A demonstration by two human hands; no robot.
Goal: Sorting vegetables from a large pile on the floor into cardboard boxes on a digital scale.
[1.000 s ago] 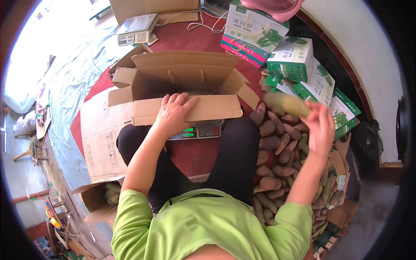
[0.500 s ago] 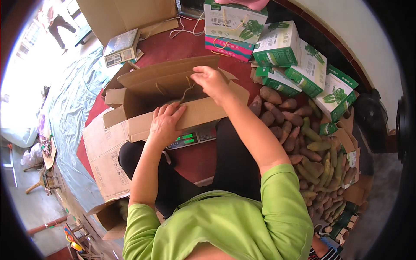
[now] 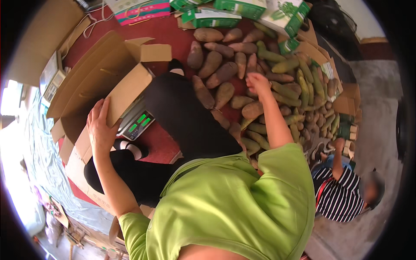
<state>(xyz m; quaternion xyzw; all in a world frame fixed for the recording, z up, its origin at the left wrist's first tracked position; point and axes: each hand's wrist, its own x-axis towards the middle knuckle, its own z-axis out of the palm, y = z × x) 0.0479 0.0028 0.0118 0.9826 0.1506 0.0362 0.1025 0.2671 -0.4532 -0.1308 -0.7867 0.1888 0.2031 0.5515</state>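
My left hand [image 3: 102, 125] lies with fingers stretched out over the near flap of an open cardboard box [image 3: 86, 86], which stands tilted on a digital scale [image 3: 136, 121] with lit green displays. A string handle shows on the box's inner wall; its bottom is hidden from here. On the right, my right hand [image 3: 259, 84] is over a heap of root vegetables, its fingers curled in. Its fingertips are at the lower end of a reddish root [image 3: 251, 64]; whether they hold it is hidden. Thick brown-purple roots [image 3: 211, 63] lie left of it, long green radishes [image 3: 286, 65] to the right.
White-and-green printed cartons [image 3: 284, 15] stand behind the heap, near a black fan [image 3: 331, 19]. Lower right, a person in a striped shirt [image 3: 340, 195] reaches toward the heap. Blue sheeting [image 3: 32, 143] covers the floor at left, beside flattened cardboard [image 3: 82, 173].
My right hand has left the box's string handle and moved right to the heap. My left hand stays on the flap. The view has turned right, bringing the person in stripes further in.
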